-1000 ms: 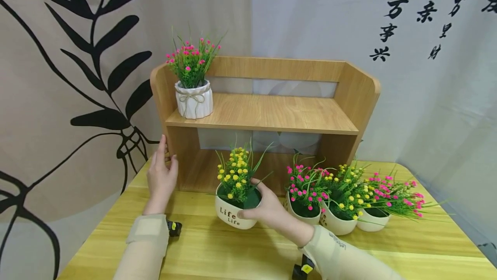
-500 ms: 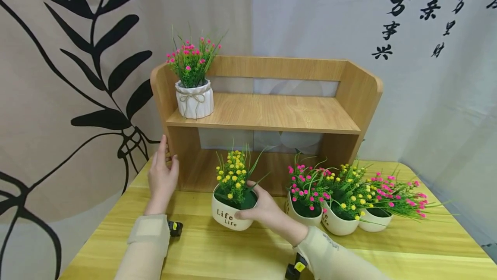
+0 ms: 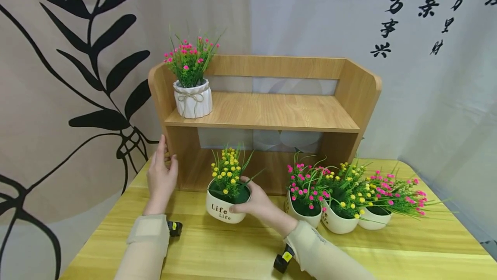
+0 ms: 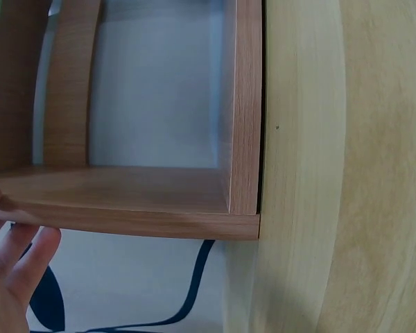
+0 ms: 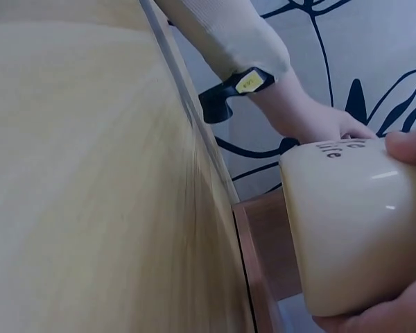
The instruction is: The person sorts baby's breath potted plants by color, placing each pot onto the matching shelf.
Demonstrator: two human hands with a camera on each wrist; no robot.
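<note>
My right hand (image 3: 259, 206) grips a white pot (image 3: 215, 214) of yellow artificial flowers, marked "Life", thumb at the front and fingers round the far side. In the right wrist view, a gap shows between the pot's base (image 5: 296, 236) and the tabletop. The pot is in front of the lower compartment of a two-tier wooden shelf (image 3: 256, 109), left of its middle. My left hand (image 3: 161, 180) holds the shelf's left side panel; the left wrist view has its thumb at the inner side and fingers (image 4: 35, 260) along the outside.
A white pot (image 3: 193, 101) with pink flowers and a twine bow stands on the upper tier's left end. Right of my right hand, three flower pots (image 3: 339, 217) stand in a row on the wooden table (image 3: 217, 252). A printed curtain (image 3: 295, 17) hangs behind.
My right hand has carried the pot of yellow flowers a little to the left and slightly toward the shelf. The left hand has stayed at the shelf's side panel.
</note>
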